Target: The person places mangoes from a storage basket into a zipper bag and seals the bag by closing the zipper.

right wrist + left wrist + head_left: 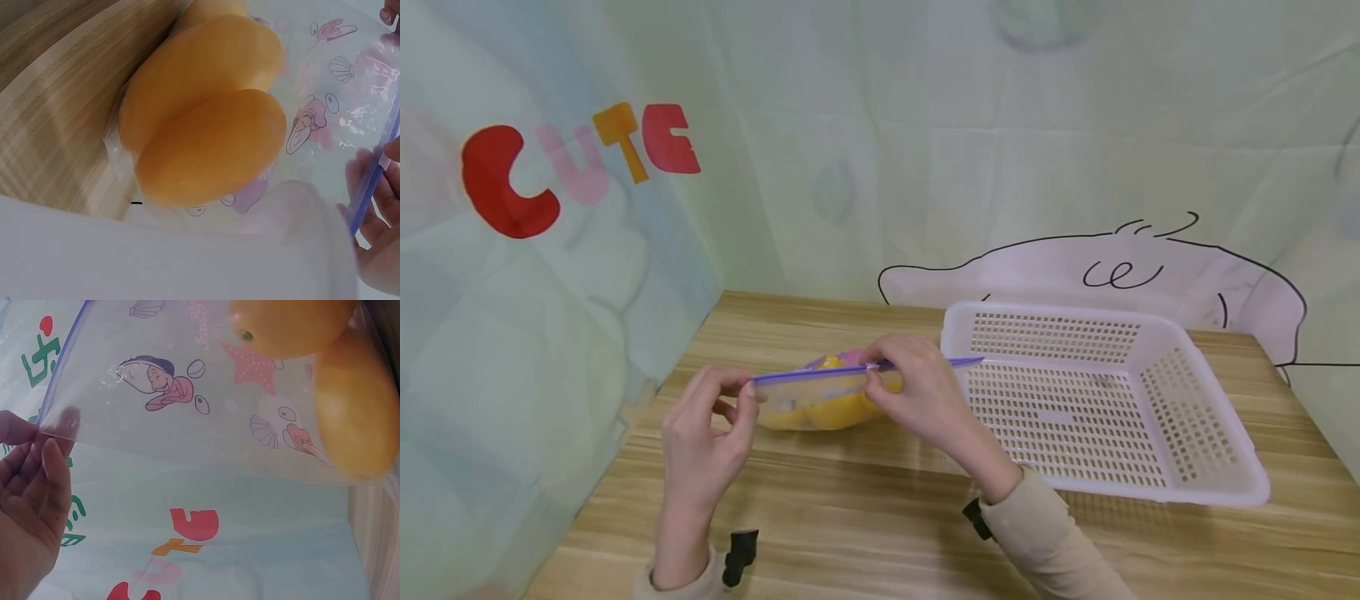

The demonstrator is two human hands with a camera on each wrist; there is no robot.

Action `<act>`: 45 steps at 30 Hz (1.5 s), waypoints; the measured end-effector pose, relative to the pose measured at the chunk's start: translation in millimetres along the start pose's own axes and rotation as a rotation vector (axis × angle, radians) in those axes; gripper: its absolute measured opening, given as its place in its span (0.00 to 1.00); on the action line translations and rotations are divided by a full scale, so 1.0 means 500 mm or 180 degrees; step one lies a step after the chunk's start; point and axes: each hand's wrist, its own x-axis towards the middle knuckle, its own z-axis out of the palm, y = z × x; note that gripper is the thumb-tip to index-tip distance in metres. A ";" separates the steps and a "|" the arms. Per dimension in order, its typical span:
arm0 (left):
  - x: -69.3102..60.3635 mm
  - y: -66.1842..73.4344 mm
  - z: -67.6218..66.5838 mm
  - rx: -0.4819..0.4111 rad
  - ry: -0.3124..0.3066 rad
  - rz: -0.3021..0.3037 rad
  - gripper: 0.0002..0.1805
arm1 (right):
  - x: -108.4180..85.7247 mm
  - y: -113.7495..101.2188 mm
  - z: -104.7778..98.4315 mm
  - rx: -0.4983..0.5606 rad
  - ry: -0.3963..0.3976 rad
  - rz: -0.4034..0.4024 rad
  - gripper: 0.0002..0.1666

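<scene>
A clear slider zip bag (790,396) with a purple zip strip is held up on edge above the table. Cartoon shells and a pink starfish are printed on it. Inside lie several smooth yellow-orange oval fruits, which look like mangoes (212,147); two show in the left wrist view. My left hand (707,437) pinches the bag's left top corner between thumb and fingers. Along the zip, right of its middle, my right hand (921,392) pinches the strip at the small white slider (383,161). The strip's right end sticks out past that hand.
A white perforated plastic basket (1056,479) stands on the right of the wood-grain table (850,517), close by my right forearm. Printed cloth walls (797,167) rise behind and to the left of the table.
</scene>
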 end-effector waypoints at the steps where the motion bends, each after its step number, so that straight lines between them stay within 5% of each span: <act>1: 0.000 0.000 0.000 -0.0002 0.0001 -0.0001 0.04 | 0.000 0.000 0.000 -0.0007 -0.0004 0.0006 0.08; 23: -0.004 0.002 -0.002 -0.0039 0.0011 -0.0107 0.05 | -0.009 0.010 -0.003 -0.0069 0.0009 0.0045 0.08; 45: -0.002 -0.002 -0.001 0.0000 0.0035 -0.0004 0.04 | -0.013 0.019 -0.011 -0.0130 0.0018 0.0128 0.07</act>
